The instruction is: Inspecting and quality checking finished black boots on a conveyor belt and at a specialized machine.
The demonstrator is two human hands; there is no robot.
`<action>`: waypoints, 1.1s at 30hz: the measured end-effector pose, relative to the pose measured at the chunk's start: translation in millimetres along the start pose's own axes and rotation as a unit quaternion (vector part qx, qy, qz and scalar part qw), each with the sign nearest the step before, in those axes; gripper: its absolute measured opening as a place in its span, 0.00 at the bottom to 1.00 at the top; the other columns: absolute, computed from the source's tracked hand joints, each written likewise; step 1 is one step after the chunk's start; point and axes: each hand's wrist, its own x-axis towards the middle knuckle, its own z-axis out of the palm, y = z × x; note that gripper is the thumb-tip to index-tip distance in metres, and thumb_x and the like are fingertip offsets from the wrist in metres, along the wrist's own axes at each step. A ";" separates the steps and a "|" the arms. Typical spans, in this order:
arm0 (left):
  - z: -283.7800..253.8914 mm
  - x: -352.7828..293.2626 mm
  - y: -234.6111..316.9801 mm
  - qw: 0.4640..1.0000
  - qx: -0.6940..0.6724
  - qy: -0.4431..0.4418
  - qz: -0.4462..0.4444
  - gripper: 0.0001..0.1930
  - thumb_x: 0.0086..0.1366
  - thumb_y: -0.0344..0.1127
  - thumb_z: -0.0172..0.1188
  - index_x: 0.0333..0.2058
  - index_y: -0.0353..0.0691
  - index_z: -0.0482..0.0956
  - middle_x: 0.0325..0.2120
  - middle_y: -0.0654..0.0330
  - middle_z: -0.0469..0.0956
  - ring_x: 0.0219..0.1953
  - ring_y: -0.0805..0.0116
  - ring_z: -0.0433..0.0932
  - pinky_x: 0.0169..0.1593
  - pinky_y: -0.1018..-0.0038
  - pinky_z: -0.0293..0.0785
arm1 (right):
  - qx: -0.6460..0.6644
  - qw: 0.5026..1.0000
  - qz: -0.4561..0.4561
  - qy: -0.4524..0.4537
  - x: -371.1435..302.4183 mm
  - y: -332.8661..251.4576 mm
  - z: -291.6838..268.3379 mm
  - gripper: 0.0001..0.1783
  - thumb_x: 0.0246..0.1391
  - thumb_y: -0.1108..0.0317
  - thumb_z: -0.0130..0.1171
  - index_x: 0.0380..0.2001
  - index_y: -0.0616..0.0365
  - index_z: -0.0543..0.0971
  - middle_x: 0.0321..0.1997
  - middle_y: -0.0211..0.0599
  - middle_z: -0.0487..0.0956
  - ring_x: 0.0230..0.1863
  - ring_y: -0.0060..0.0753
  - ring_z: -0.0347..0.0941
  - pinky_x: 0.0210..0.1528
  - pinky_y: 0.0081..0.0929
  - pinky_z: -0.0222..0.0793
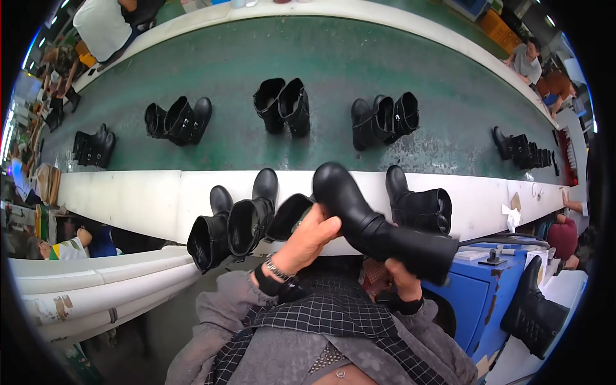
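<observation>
A black ankle-high-shafted boot (366, 228) is held up in front of me, lying on its side, its rounded toe pointing up and left and its shaft toward the lower right. My left hand (308, 240) grips it near the heel, partly hidden behind the boot. My right hand (404, 279) wraps around the shaft from below, thumb on the near side. Just behind the left hand, another black boot (289, 217) lies on the white ledge. Two upright black boots (250, 221) stand left of it, and a further black boot (420, 208) lies to the right.
Beyond the white ledge (128, 192) runs a green conveyor belt (224, 58) carrying several groups of black boots (282, 106). A blue cabinet (465, 298) is at my right, with a black boot (536, 314) beside it. White padded rails (102, 282) extend leftward. Other people work around the line.
</observation>
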 end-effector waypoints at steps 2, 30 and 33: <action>2.4 15.9 -11.0 1.000 0.019 -0.003 0.022 0.28 0.59 0.39 0.62 0.55 0.35 0.63 0.47 0.60 0.71 0.51 0.70 0.68 0.56 0.71 0.64 | 0.207 0.918 0.330 0.075 -1.3 -23.9 -12.4 0.23 0.58 0.69 0.52 0.57 0.60 0.65 0.55 0.43 0.70 0.54 0.31 0.69 0.56 0.29 0.66; 62.7 56.1 -36.5 0.970 0.079 -0.215 0.082 0.32 0.40 0.31 0.68 0.47 0.36 0.65 0.51 0.44 0.69 0.54 0.55 0.70 0.59 0.63 0.64 | 0.143 0.966 0.189 0.106 -47.8 39.8 -74.2 0.18 0.61 0.65 0.47 0.50 0.66 0.70 0.37 0.39 0.80 0.33 0.37 0.77 0.35 0.29 0.72; 80.2 61.9 -38.2 0.960 0.068 -0.264 0.060 0.32 0.39 0.31 0.68 0.46 0.35 0.66 0.50 0.44 0.70 0.53 0.54 0.70 0.59 0.61 0.63 | 0.253 0.939 0.232 0.016 -46.1 17.8 -75.0 0.51 0.38 0.40 0.68 0.56 0.69 0.64 0.51 0.47 0.73 0.47 0.37 0.75 0.51 0.33 0.72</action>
